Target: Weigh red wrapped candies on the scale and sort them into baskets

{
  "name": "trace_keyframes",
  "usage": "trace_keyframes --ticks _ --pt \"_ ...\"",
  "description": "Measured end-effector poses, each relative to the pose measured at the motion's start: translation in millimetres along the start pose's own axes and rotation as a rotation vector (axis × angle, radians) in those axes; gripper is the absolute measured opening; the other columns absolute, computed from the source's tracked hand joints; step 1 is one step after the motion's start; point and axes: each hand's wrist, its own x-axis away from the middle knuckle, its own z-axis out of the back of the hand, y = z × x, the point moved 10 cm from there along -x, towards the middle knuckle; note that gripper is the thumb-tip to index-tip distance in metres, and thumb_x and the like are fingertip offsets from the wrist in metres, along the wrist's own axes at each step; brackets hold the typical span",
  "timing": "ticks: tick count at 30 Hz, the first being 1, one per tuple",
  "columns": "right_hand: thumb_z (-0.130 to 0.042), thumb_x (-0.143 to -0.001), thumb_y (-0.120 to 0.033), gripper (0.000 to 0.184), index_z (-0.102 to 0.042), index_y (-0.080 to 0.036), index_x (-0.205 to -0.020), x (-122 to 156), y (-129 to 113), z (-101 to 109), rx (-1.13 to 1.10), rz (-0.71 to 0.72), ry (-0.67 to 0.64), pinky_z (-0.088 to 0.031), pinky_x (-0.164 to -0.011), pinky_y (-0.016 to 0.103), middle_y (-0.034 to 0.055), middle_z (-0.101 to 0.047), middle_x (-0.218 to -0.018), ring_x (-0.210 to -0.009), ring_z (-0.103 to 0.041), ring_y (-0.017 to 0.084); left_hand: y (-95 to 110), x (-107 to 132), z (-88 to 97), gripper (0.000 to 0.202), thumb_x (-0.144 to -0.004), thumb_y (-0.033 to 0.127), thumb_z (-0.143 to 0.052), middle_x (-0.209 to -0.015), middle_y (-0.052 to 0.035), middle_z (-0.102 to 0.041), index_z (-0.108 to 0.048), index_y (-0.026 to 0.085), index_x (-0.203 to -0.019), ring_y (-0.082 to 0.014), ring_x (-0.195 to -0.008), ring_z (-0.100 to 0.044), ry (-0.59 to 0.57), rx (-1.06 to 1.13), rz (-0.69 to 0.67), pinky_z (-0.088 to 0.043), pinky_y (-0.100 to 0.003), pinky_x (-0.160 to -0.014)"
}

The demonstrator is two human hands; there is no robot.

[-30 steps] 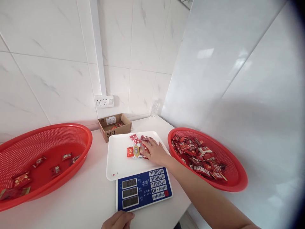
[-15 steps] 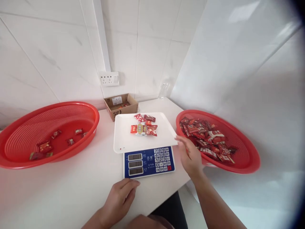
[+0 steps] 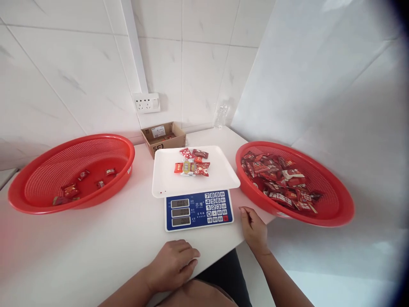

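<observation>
My left hand (image 3: 174, 263) rests on the white table below the scale, its fingers curled together with nothing seen in them. To the right of the keypad, my right hand (image 3: 254, 230) is loosely closed at the table edge, apart from the scale and seemingly holding nothing. A blue and white electronic scale (image 3: 198, 204) carries a white tray (image 3: 172, 183) on top. Several wrapped snacks (image 3: 193, 164) in red, gold and maroon lie together in the middle of that tray. Digits are lit on the display (image 3: 180, 204), the top row reading about 0.06.
On the right, a red plastic basket (image 3: 335, 200) holds many red snack packets (image 3: 277, 179). A second red basket (image 3: 41, 179) at left has several packets. Behind the tray stand an open cardboard box (image 3: 150, 142) and a clear plastic bottle (image 3: 221, 115) against the tiled wall.
My right hand has let go of the tray's right edge and come down towards me. My left hand has shifted slightly right, away from the scale's front edge. The view has tilted a little.
</observation>
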Motion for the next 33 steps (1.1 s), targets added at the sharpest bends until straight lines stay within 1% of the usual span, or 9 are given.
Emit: trace_keyframes --ticks 4,7,14,18,22,30,33 --pt "-0.037 -0.085 -0.055 0.049 -0.068 -0.017 -0.090 3 2 1 0.013 0.000 0.022 -0.049 -0.072 0.031 0.0116 -0.072 -0.087 -0.077 -0.065 0.022 -7 0 -3.4 0.019 -0.085 0.019 -0.046 -0.079 -0.0046 -0.070 -0.063 0.020 -0.094 -0.0181 -0.071 -0.062 -0.038 0.044 0.046 -0.049 -0.029 -0.065" --pt "-0.036 -0.086 -0.055 0.049 -0.068 -0.017 -0.090 3 2 2 0.029 -0.007 0.042 -0.048 -0.071 0.030 0.0110 -0.072 -0.084 -0.074 -0.065 0.021 -10 0 -2.6 0.021 -0.085 0.020 -0.045 -0.078 -0.0045 -0.070 -0.064 0.020 -0.094 -0.0174 -0.071 -0.062 -0.053 0.091 0.077 -0.049 -0.028 -0.066" --pt "-0.034 -0.085 -0.057 0.051 -0.067 -0.018 -0.087 3 -1 4 0.059 -0.014 0.093 -0.048 -0.066 0.030 0.0097 -0.071 -0.079 -0.069 -0.064 0.021 -16 7 4.3 0.022 -0.085 0.021 -0.048 -0.084 -0.0038 -0.071 -0.066 0.021 -0.098 -0.0141 -0.074 -0.064 -0.060 0.196 0.151 -0.051 -0.023 -0.069" --pt "-0.035 -0.085 -0.056 0.050 -0.067 -0.017 -0.088 4 0 3 0.071 -0.023 0.102 -0.047 -0.064 0.029 0.0096 -0.071 -0.079 -0.069 -0.064 0.021 -22 11 3.6 0.024 -0.085 0.023 -0.048 -0.088 -0.0043 -0.071 -0.066 0.022 -0.100 -0.0136 -0.075 -0.065 -0.060 0.230 0.191 -0.052 -0.022 -0.070" --pt "-0.034 -0.085 -0.056 0.050 -0.067 -0.018 -0.086 4 0 4 0.080 -0.032 0.111 -0.047 -0.063 0.029 0.0101 -0.071 -0.081 -0.068 -0.064 0.021 -24 11 1.5 0.024 -0.084 0.024 -0.049 -0.088 -0.0037 -0.071 -0.067 0.023 -0.100 -0.0142 -0.076 -0.065 -0.060 0.248 0.203 -0.052 -0.023 -0.071" --pt "-0.036 -0.084 -0.055 0.049 -0.067 -0.018 -0.087 5 -1 6 0.072 -0.031 0.119 -0.048 -0.066 0.030 0.0102 -0.072 -0.081 -0.070 -0.065 0.021 -26 12 2.4 0.024 -0.082 0.022 -0.050 -0.086 -0.0034 -0.071 -0.067 0.023 -0.099 -0.0141 -0.074 -0.064 -0.049 0.256 0.234 -0.053 -0.023 -0.069" --pt "-0.036 -0.084 -0.055 0.048 -0.067 -0.018 -0.087 5 0 6 0.069 -0.040 0.131 -0.048 -0.066 0.030 0.0105 -0.072 -0.082 -0.071 -0.065 0.022 -29 11 1.7 0.024 -0.082 0.023 -0.050 -0.085 -0.0033 -0.070 -0.067 0.022 -0.099 -0.0137 -0.073 -0.064 -0.048 0.252 0.248 -0.052 -0.022 -0.065"
